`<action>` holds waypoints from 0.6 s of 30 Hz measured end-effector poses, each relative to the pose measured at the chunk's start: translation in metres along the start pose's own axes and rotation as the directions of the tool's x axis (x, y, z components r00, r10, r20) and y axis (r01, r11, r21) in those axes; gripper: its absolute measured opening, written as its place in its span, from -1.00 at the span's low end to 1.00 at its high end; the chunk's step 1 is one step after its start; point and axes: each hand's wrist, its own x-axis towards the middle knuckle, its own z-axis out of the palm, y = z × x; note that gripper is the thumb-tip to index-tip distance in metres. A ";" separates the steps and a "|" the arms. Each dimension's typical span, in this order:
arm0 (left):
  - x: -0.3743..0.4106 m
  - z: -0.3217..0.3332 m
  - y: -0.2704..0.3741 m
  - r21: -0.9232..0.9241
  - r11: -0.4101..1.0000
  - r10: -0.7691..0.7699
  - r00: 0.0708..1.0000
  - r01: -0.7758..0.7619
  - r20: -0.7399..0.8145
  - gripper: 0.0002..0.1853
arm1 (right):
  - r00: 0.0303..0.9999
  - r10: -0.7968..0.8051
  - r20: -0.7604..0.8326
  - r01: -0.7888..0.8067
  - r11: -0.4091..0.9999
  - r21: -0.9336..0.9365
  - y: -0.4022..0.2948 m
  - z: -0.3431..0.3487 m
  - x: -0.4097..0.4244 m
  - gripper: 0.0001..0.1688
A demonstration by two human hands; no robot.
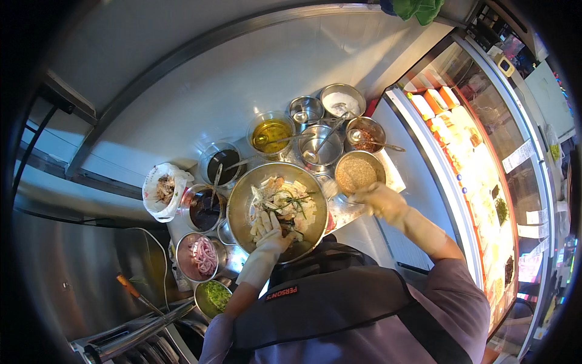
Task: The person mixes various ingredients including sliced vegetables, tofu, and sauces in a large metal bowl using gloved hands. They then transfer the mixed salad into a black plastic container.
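Observation:
A large metal mixing bowl (239, 200) holds a mix of pale cut pieces with dark green strands (291, 196). Inside it, my gloved left hand (269, 237) rests on the food with fingers spread. To the right, my gloved right hand (384, 204) grips a spoon (330, 188), blurred by motion, whose head is by the bowl's right rim. What the spoon carries is too blurred to tell. Just beyond that hand stands a metal bowl of tan granules (357, 173).
Around the bowl stand tubs of yellow oil (272, 134) and dark sauce (223, 164), sliced red onions (203, 257), chopped greens (218, 295), reddish nuts (366, 140), white powder (338, 102) and a bag-lined container (157, 207). At right is a lit glass display case (482, 204).

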 end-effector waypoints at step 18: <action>0.033 0.033 -0.077 -0.692 0.678 0.023 0.948 -0.248 -0.317 -0.68 | 0.951 -0.260 -0.169 0.157 0.873 -0.463 0.029 -0.044 0.017 -0.54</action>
